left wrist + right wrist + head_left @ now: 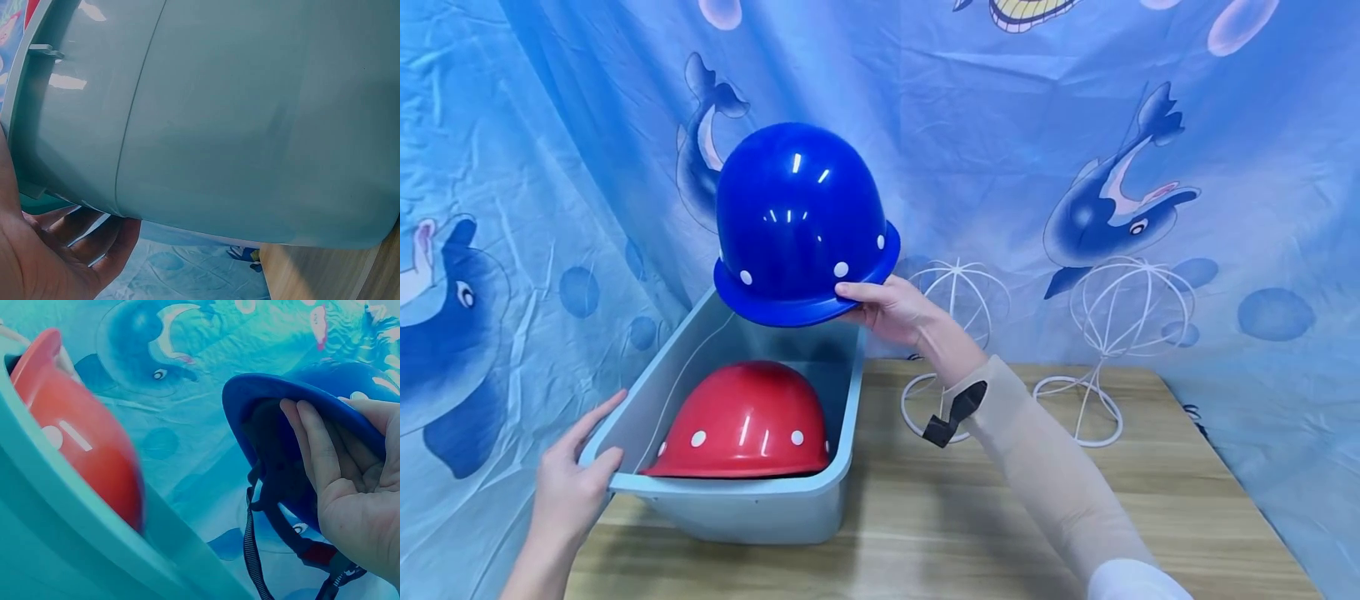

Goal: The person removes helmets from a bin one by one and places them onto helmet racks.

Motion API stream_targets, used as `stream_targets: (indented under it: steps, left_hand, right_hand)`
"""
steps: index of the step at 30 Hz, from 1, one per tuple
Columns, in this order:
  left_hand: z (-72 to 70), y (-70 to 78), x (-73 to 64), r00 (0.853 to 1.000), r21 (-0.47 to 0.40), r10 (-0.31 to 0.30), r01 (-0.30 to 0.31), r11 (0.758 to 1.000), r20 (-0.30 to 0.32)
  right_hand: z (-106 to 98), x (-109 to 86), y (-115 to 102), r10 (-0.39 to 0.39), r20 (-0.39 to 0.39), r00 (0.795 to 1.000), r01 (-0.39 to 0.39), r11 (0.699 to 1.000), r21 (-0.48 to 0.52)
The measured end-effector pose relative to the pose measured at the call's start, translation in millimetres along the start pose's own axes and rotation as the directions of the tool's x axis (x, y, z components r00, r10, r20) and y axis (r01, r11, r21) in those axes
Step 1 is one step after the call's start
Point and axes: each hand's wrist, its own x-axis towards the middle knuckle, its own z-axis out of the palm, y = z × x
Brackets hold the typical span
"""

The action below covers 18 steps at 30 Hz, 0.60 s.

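Note:
A blue hard hat (797, 217) with white dots is held up over the back of a pale blue-green plastic tub (752, 508). My right hand (891, 308) grips its brim, thumb on the outside; in the right wrist view the fingers (319, 444) reach inside the shell, and a dark chin strap (253, 550) hangs below. A red hard hat (748, 425) sits in the tub, dome up, near the front wall. At the tub's front left corner my left hand (572, 483) holds the rim, with fingers curled against the outer wall in the left wrist view.
Two white wire stands with globe-shaped tops stand on the wooden table (1000, 517) at the back: one (955, 308) behind my right forearm, the other wire stand (1105, 342) further right. A blue curtain (970, 150) with dolphin prints hangs behind and at both sides.

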Motion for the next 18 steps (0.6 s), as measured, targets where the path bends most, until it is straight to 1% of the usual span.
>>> stream_targets:
  steps: [4, 6, 10, 14, 18]
  left_hand:
    - [0.4, 0.8, -0.5, 1.0, 0.003, -0.008, 0.008, 1.0, -0.005]
    - [0.1, 1.7, -0.8, 1.0, 0.003, -0.023, 0.023, 1.0, -0.002]
    - [-0.1, 2.9, -1.8, 0.999, 0.002, -0.043, 0.043, 0.999, 0.0]
    - [-0.8, 4.0, -2.5, 0.999, -0.01, -0.042, 0.042, 0.999, -0.001]
    - [-1.2, 5.0, -2.4, 0.999, -0.024, -0.029, 0.029, 0.999, -0.013]
  right_hand:
    - [-5, -8.1, -13, -0.026, 0.026, 0.999, 0.026, 1.0, -0.003]
    - [-8, -11.3, -18, -0.035, 0.054, 0.998, 0.035, 0.999, -0.001]
    - [-13, -17.2, -27, -0.038, 0.084, 0.996, 0.038, 0.999, 0.005]
    - [-17, -22.7, -32, -0.036, 0.079, 0.996, 0.035, 0.999, 0.019]
    - [-19, -28.0, -37, -0.054, 0.078, 0.995, 0.051, 0.998, 0.041]
